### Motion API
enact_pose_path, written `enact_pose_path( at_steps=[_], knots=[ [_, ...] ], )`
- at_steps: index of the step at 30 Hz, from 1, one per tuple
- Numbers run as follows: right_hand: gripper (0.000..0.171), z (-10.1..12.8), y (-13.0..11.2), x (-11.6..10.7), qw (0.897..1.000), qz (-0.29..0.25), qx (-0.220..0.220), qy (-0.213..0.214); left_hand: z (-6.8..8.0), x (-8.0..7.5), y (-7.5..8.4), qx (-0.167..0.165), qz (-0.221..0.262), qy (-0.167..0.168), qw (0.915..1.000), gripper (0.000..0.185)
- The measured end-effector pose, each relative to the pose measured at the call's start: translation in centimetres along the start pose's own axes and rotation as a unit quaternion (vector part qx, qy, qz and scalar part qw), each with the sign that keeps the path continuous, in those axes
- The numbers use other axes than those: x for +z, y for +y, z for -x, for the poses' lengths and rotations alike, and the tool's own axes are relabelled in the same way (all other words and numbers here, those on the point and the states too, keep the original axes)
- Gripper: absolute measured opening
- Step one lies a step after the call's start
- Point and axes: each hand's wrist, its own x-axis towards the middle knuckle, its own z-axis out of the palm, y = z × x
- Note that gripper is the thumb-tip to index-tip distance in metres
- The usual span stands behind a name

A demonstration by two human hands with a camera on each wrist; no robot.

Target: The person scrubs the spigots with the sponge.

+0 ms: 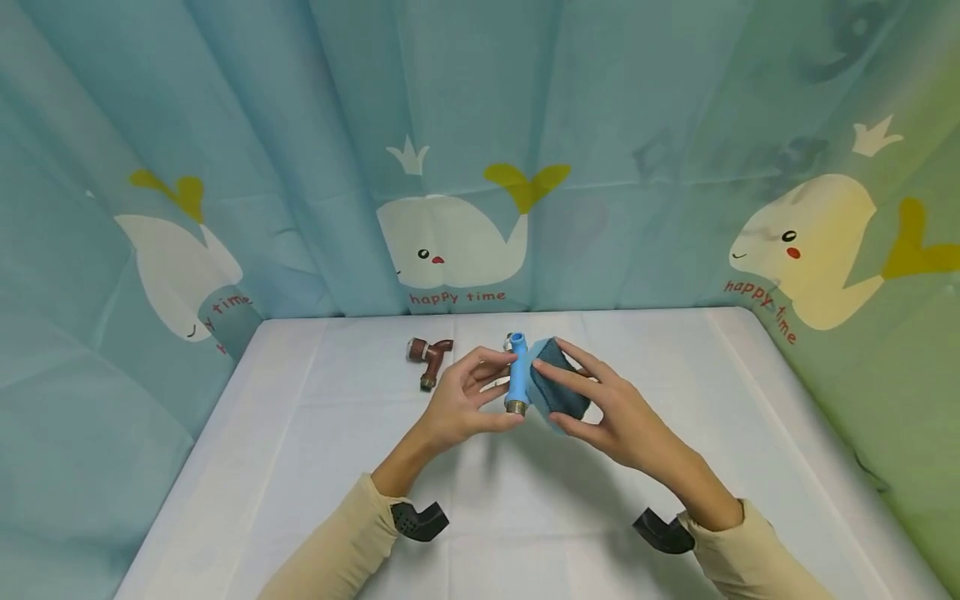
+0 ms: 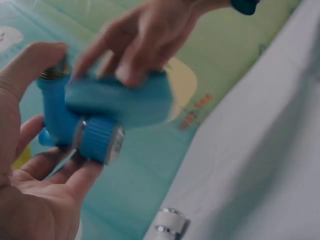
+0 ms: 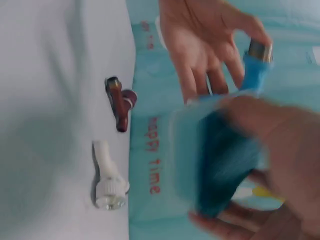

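The wiping step looks in hand: above the table (image 1: 315,433) the left hand (image 1: 465,408) pinches the blue tap (image 1: 517,375) upright while the right hand (image 1: 607,412) grips a blue cloth (image 1: 561,385) against it, so next likely turn the tap

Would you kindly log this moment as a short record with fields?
Left hand: grips blue pipe fitting by its fingers
Right hand: holds blue cloth against the fitting
Brown fitting: lies on white table, apart from hands
White fitting: lies on table near the brown one
Backdrop: whale-print curtain
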Motion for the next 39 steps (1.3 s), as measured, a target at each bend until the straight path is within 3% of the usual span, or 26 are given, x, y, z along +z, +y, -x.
enact_pose_path(
  at_steps=[4, 11, 14, 25, 30, 35, 39],
  knots=[
    [0.073, 0.2, 0.1, 0.3, 1.0, -0.007, 0.01, 0.022, 0.2, 0.0, 0.2, -0.005, 0.007, 0.009, 0.9999, 0.067],
    [0.073, 0.7, 0.2, 0.7, 0.999, 0.016, 0.029, 0.015, 0.3, -0.1, 0.3, -0.001, 0.006, 0.021, 0.9998, 0.068],
    [0.074, 0.7, 0.2, 0.7, 1.0, -0.005, 0.021, 0.022, 0.3, -0.1, 0.2, -0.001, -0.004, 0.011, 0.9999, 0.068],
    [0.072, -0.2, 0.2, 0.1, 0.999, -0.036, -0.018, -0.001, 0.0, -0.1, 0.0, 0.019, -0.087, -0.001, 0.996, 0.069],
    [0.071, -0.2, 0.4, 0.3, 1.0, -0.014, -0.007, -0.014, 0.4, -0.1, -0.5, 0.012, -0.126, -0.003, 0.992, 0.069],
    [0.072, -0.3, 0.1, 0.2, 0.999, 0.005, -0.029, -0.019, 0.4, 0.0, -0.7, 0.006, -0.132, -0.005, 0.9912, 0.073],
    [0.072, -0.1, 0.1, 0.2, 0.999, 0.043, -0.027, -0.021, 0.6, 0.1, -0.8, -0.02, -0.129, 0.006, 0.9914, 0.073]
  ],
)
